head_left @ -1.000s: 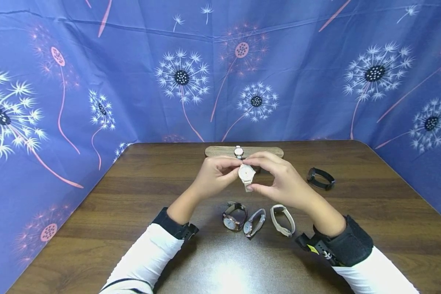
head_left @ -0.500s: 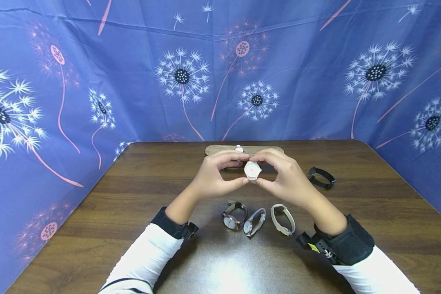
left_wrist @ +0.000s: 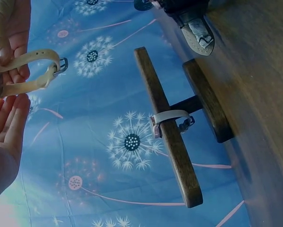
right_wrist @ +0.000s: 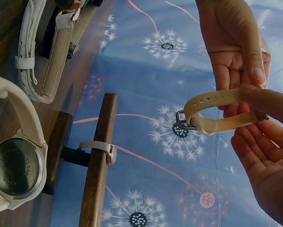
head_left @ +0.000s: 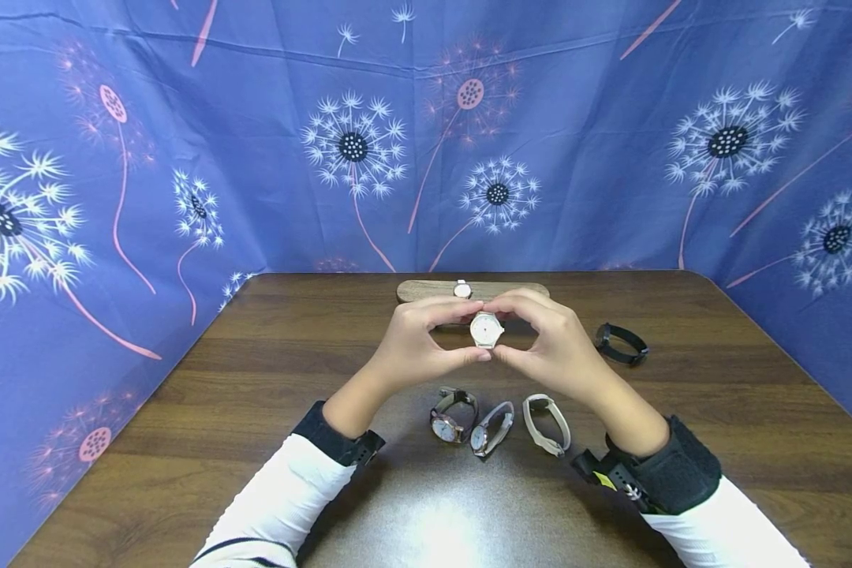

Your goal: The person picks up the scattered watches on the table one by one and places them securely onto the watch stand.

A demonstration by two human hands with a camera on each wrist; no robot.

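Note:
A cream-white watch (head_left: 486, 330) is held up in front of the stand, its dial turned to the head camera. My left hand (head_left: 426, 335) pinches it from the left, index finger at the top and thumb at the bottom. From the other side my right hand (head_left: 550, 339) pinches it in the same way. In the right wrist view the watch's strap (right_wrist: 217, 98) forms a fastened loop with a metal buckle. Behind the hands stands a wooden watch stand (left_wrist: 172, 142), and a small white-strapped watch (head_left: 462, 289) hangs round its bar.
On the table (head_left: 255, 442) nearer the person lie a brown-strapped watch (head_left: 454, 418), a slim grey-strapped watch (head_left: 491, 430) and a white watch (head_left: 547, 426). A black watch (head_left: 621, 345) lies to the right. A blue dandelion-print cloth (head_left: 426, 142) hangs behind the table.
The held watch has shifted slightly right and turned more upright. My left thumb has moved from its left side to its lower end, and my right thumb has risen slightly.

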